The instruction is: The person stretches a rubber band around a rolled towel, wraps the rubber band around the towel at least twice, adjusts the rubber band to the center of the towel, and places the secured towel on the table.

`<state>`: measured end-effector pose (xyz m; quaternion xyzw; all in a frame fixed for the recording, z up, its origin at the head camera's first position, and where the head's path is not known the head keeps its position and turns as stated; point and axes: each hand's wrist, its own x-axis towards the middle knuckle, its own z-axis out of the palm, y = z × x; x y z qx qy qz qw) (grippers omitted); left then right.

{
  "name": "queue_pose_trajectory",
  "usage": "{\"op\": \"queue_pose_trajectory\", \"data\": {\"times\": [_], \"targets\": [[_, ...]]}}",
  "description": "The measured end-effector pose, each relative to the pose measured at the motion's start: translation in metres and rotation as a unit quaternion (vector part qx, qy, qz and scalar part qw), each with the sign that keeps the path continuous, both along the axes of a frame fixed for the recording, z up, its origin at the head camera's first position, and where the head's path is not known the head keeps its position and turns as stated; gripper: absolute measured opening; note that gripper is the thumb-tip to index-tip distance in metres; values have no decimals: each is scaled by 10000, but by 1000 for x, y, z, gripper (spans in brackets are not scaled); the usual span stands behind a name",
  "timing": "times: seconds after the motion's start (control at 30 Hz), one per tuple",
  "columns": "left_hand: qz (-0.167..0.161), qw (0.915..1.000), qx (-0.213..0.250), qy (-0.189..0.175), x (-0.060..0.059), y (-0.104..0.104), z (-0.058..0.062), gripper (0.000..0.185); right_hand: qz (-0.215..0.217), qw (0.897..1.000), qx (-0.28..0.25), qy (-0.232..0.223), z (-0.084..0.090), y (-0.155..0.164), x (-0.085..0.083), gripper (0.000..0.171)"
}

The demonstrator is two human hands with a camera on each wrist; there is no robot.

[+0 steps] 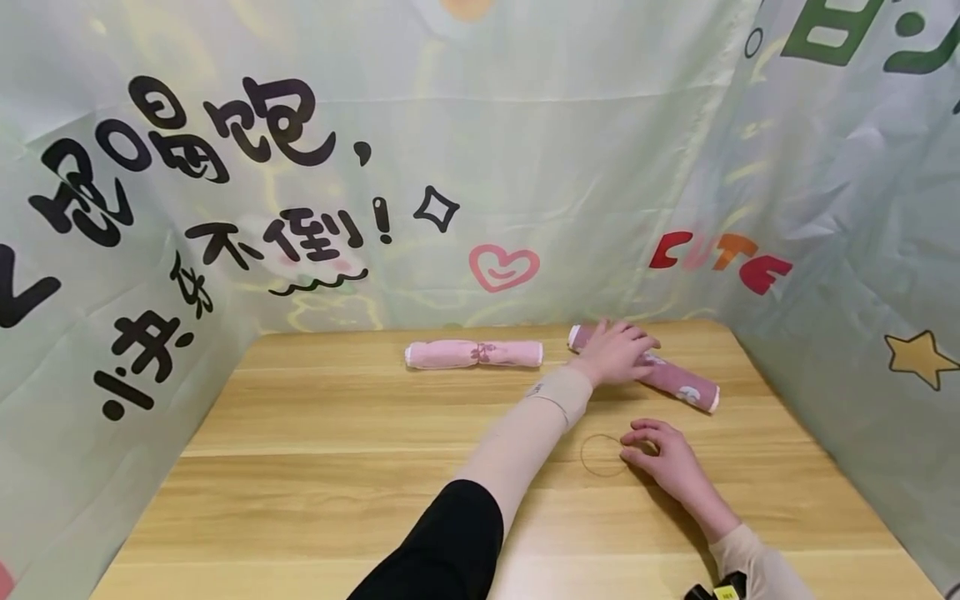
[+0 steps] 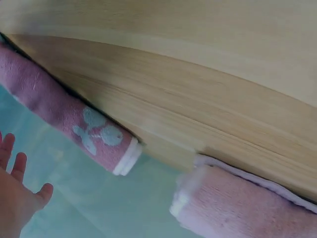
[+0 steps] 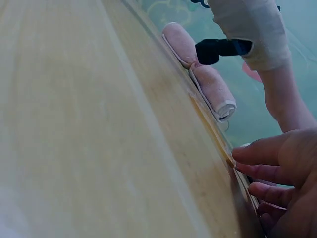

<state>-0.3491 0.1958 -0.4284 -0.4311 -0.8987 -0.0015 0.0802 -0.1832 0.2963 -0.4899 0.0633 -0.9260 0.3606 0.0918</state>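
A mauve rolled towel (image 1: 678, 382) with pale motifs lies slantwise at the back right of the table. Over its upper half reaches my left hand (image 1: 617, 352), which hides part of the roll; in the left wrist view its fingers are spread and hold nothing. My right hand (image 1: 663, 458) is nearer the front, thumb and fingertips at the edge of a thin rubber band (image 1: 582, 455). The right wrist view shows the band (image 3: 210, 121) stretching away from those pinching fingertips. Left of the mauve roll, a light pink rolled towel (image 1: 442, 355) lies crosswise, drawn in at its middle.
The wooden table (image 1: 315, 500) ends at a printed fabric backdrop (image 1: 570, 167) that rises behind and along both sides. My left forearm, in a black sleeve (image 1: 442, 542) and beige cuff, crosses the table's middle. A dark wrist device (image 1: 716, 590) sits on the right forearm.
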Motion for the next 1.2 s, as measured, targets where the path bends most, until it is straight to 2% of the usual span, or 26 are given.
{"op": "queue_pose_trajectory", "data": {"times": [0.1,0.27,0.47,0.8,1.2], "targets": [[31,9997,-214,-80,-1,6,-2,55,23,10000,44,17,1,-1,0,4],[124,9974,-682,-176,-1,14,-7,68,146,9997,48,179,3,-4,3,10],[204,9933,-1121,-202,2,24,-12,72,144,9998,109,112,0,-5,5,15],[391,9896,-1348,-318,6,31,-18,70,232,9996,62,-132,4,-9,8,14],[264,9884,-1423,-453,5,34,-23,59,242,9990,-94,-376,3,-4,9,13]]}}
